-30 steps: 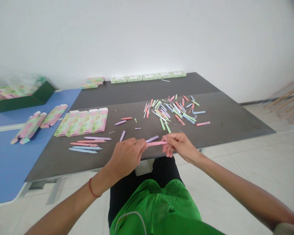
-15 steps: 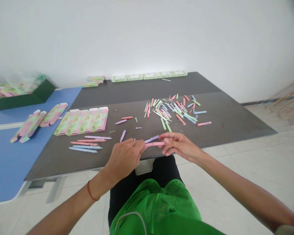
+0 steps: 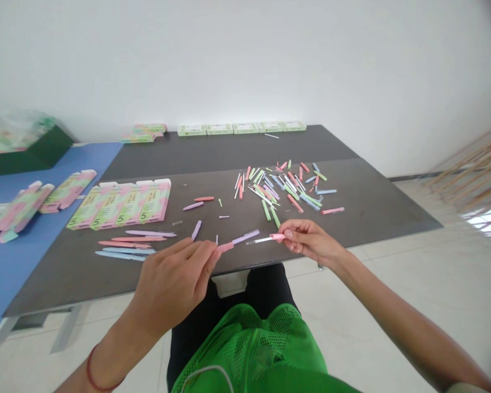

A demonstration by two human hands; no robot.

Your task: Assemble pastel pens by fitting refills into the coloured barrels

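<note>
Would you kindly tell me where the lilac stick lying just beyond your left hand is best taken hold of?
I would pinch the lilac stick at mid-length, from above, with your left fingers. It is slim, lies flat on the dark tabletop, and stands apart from its neighbours, so both long sides look free.

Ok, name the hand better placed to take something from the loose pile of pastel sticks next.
Probably the right hand: it sits nearer the loose pile of pastel sticks, though it pinches a white-and-pink stick. The left hand is farther away and pinches a pink-and-lilac stick.
</note>
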